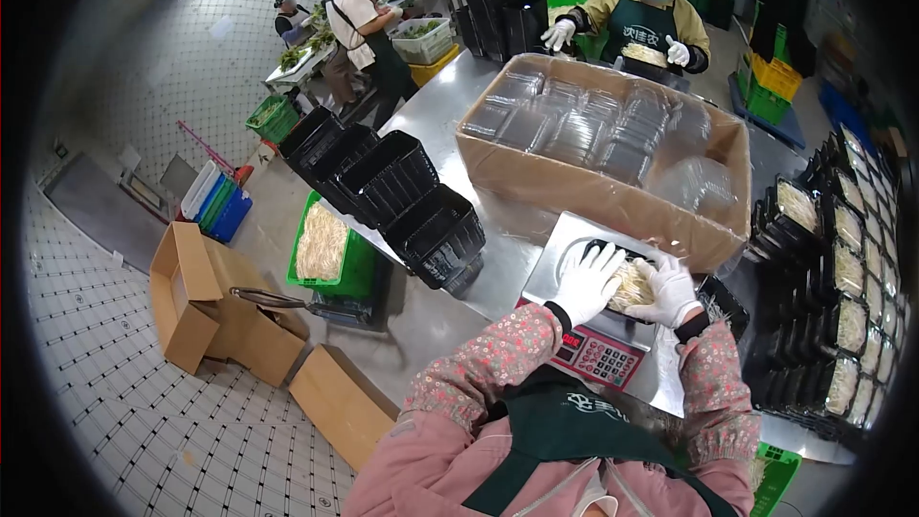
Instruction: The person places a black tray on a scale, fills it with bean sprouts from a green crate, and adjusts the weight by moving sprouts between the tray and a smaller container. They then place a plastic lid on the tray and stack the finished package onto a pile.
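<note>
A black plastic tray holding pale bean sprouts [631, 287] sits on the metal pan of a digital scale [598, 356]. My left hand [586, 283], in a white glove, lies over the tray's left side with its fingers stretched out. From the right, my gloved right hand [672, 293] curves its fingers and thumb around the sprouts. Both hands touch the filled tray and hide much of its rim. Red digits are lit on the scale's display.
A cardboard box [593, 187] of clear plastic lids stands beyond the scale. Empty black trays [383, 187] are stacked at left, and filled trays [847, 273] at right. A green crate [325, 249] of sprouts sits lower left. Across the table a co-worker [641, 19] handles a tray.
</note>
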Motion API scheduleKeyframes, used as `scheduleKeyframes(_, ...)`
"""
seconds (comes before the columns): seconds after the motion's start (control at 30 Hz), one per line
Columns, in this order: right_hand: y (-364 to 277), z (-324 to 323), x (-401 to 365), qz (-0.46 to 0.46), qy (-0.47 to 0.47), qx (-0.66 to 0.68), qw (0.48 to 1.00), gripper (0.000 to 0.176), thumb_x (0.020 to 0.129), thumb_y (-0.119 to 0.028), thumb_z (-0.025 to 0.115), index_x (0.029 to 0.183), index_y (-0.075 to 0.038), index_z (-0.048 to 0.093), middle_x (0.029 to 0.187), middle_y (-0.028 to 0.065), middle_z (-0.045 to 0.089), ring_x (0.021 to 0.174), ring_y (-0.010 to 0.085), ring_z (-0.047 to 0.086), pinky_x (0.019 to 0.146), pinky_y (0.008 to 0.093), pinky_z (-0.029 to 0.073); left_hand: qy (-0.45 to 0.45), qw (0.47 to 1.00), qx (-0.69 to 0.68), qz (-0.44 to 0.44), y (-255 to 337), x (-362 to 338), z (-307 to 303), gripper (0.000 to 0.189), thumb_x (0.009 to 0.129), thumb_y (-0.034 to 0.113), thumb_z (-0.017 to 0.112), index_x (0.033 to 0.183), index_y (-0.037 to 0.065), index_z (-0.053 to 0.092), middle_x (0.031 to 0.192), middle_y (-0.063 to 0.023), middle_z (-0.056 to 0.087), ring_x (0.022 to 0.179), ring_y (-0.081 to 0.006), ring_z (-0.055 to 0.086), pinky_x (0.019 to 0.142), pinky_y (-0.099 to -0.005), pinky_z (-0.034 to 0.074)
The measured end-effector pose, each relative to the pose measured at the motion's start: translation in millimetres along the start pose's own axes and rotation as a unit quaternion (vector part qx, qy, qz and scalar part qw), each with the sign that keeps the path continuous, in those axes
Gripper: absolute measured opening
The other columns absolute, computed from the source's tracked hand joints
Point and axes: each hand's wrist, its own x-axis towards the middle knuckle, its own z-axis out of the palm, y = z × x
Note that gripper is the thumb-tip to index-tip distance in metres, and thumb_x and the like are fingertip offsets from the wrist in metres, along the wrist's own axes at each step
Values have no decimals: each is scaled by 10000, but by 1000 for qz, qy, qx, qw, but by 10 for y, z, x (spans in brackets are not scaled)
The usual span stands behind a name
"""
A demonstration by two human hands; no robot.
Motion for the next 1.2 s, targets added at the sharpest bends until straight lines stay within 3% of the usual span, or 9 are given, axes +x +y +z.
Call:
scheduleKeyframes(0.13, 286, -189, -154, 82, -139, -29, 986, 728, 639, -510, 800, 1225, -117, 622, 1187, 208, 593, 1125, 360, 545, 874, 451, 478, -23, 999, 1, -39, 119, -4, -17, 508, 940, 323, 486, 1413, 138, 473, 1450, -121, 464, 1314, -321, 428, 1070, -516, 310)
scheduleKeyframes(0.3, 379, 324, -181, 87, -44, -71, 993, 156, 768, -224, 636, 784, -84, 705, 734, 161, 688, 689, 352, 684, 633, 444, 548, -51, 997, 23, -60, 230, 39, 89, 510, 959, 333, 465, 1443, 177, 443, 1499, -126, 404, 1347, -327, 394, 992, -598, 363)
scheduleKeyframes(0.47, 422, 96, -291, 101, 17, -7, 995, 175, 804, -250, 623, 747, -93, 674, 727, 165, 668, 714, 366, 672, 665, 480, 539, -50, 997, 61, -29, 286, 61, -19, 471, 943, 286, 480, 1393, 144, 499, 1453, -175, 438, 1258, -405, 448, 1071, -577, 285)
scheduleKeyframes(0.53, 637, -43, -396, 140, 47, 28, 989, 201, 826, -268, 621, 776, -82, 679, 794, 185, 681, 749, 386, 665, 709, 489, 540, -82, 993, 58, -68, 321, 84, -52, 487, 974, 298, 448, 1446, 180, 431, 1505, -119, 402, 1322, -312, 430, 1014, -605, 358)
scheduleKeyframes(0.73, 1182, -578, -1012, 217, 131, 125, 959, 155, 812, -222, 699, 891, -89, 712, 815, 162, 683, 803, 353, 662, 722, 426, 522, -43, 998, 20, -46, 175, 27, 97, 512, 972, 325, 491, 1457, 172, 430, 1486, -118, 425, 1333, -337, 413, 1051, -560, 338)
scheduleKeyframes(0.9, 1716, 219, -1447, 321, 117, 80, 936, 169, 799, -282, 697, 860, -125, 716, 832, 127, 699, 821, 354, 665, 746, 439, 527, 31, 988, -134, -67, 75, 38, 24, 474, 967, 223, 524, 1411, 69, 466, 1446, -166, 457, 1348, -356, 400, 1111, -475, 311)
scheduleKeyframes(0.93, 1740, 232, -1504, 355, -28, 95, 930, 286, 773, -261, 711, 1026, -125, 710, 955, 151, 705, 914, 355, 668, 817, 430, 529, 46, 980, -174, -81, 85, 67, -66, 463, 964, 198, 530, 1399, 46, 475, 1436, -178, 464, 1349, -356, 401, 1121, -451, 309)
scheduleKeyframes(1.0, 1838, 463, -1690, 321, -60, 28, 945, 542, 733, -265, 764, 1226, -84, 634, 1157, 191, 662, 1068, 336, 639, 916, 392, 508, 67, 970, -208, -105, 54, 74, -276, 435, 981, 157, 512, 1387, 6, 468, 1420, -201, 480, 1346, -329, 431, 1135, -377, 310)
scheduleKeyframes(1.2, 1791, -53, -1628, 341, 45, 85, 935, 664, 736, -197, 780, 1342, -52, 549, 1257, 206, 615, 1181, 321, 592, 1007, 377, 465, 74, 948, -248, -185, -456, -129, -667, 528, 1005, 252, 516, 1432, -32, 390, 1424, -219, 472, 1337, -322, 435, 1129, -369, 306)
